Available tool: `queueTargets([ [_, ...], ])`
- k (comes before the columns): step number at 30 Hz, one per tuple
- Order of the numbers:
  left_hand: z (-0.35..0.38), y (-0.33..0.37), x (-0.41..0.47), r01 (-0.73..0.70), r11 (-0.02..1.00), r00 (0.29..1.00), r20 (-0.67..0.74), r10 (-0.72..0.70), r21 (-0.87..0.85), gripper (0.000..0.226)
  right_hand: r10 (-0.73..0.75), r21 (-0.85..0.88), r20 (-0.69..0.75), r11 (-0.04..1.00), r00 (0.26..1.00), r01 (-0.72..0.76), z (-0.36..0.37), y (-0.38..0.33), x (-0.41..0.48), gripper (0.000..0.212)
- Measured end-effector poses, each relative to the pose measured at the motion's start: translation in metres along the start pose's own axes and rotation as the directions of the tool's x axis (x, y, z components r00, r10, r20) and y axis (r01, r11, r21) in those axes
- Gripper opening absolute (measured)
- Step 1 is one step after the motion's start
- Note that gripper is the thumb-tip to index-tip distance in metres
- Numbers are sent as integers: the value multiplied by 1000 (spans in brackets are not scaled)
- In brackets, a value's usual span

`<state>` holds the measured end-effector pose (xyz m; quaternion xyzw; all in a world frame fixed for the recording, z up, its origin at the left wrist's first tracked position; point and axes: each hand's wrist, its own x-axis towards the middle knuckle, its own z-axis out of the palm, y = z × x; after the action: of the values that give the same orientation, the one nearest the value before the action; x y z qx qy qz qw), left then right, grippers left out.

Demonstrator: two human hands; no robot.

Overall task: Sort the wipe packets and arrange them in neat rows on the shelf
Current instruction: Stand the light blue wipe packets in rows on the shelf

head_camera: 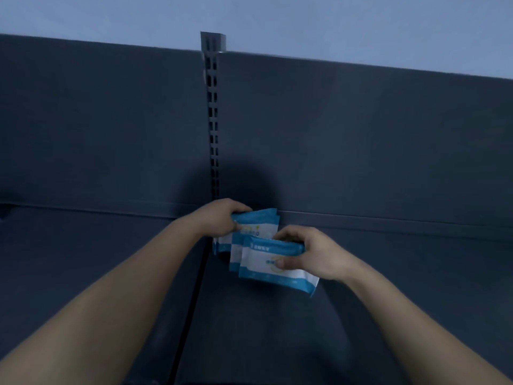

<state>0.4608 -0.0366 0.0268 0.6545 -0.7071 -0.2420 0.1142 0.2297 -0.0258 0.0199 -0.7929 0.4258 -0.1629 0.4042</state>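
Note:
Blue-and-white wipe packets are held above a dark shelf [361, 287]. My left hand [222, 218] grips the top of a small upright bunch of packets [255, 227] near the shelf's back wall. My right hand [311, 254] pinches a front packet [266, 270], thumb on its white face, fingers over its blue top edge. This packet overlaps the bunch and sits slightly lower and to the right. Whether the packets' lower edges touch the shelf cannot be told.
A slotted upright rail [213, 120] runs up the dark back panel [361, 148] just behind the packets. A seam [194, 287] splits the shelf into left and right boards. A pale wall [277, 20] shows above the panel.

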Motion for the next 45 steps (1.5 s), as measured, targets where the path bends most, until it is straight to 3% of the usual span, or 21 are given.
queueTargets([
  [7, 2, -3, 36, -48, 999, 996, -73, 46, -25, 53, 43, -204, -84, 977, 996, -59, 0, 14, 36, 33],
  [11, 5, -11, 40, -35, 993, 990, -140, 19, -113, 50, 26, -369, -105, 927, 994, -63, 4, 13, 55, 51],
  [14, 8, -14, 40, -40, 980, 981, -193, 2, -193, 38, -37, -389, -107, 921, 994, -8, 10, 15, 69, 56],
  [17, 16, -14, 34, -91, 982, 950, -310, 37, -164, 31, -62, -313, -145, 950, 987, 13, 15, 18, 78, 62],
  [18, 20, -15, 29, -114, 984, 936, -348, 60, -137, 35, -64, -279, -162, 960, 985, 17, 17, 20, 79, 65],
  [20, 28, -18, 18, -106, 992, 927, -368, 74, -66, 66, -66, -239, -169, 971, 983, 25, 19, 23, 80, 71],
  [23, 42, -25, 2, -24, 999, 965, -260, 30, 28, 109, -90, -256, -139, 965, 986, 52, 21, 29, 78, 81],
  [26, 50, -31, -5, 38, 993, 987, -149, -54, -111, 115, -138, -333, -121, 939, 983, 91, 22, 32, 74, 91],
  [29, 54, -31, -7, 58, 966, 987, -130, -93, -250, 122, -129, -360, -157, 931, 979, 65, 25, 35, 70, 98],
  [33, 62, -28, -7, 40, 938, 992, -100, -79, -345, 108, -46, -323, -112, 946, 993, 7, 33, 42, 62, 101],
  [37, 64, -27, -8, 88, 937, 993, -43, -109, -337, 96, -26, -481, -82, 876, 996, -17, 35, 42, 59, 94],
  [45, 69, -8, -38, 135, 975, 944, -276, -180, -174, 82, -162, -568, -162, 822, 973, 42, 28, 37, 43, 81],
])
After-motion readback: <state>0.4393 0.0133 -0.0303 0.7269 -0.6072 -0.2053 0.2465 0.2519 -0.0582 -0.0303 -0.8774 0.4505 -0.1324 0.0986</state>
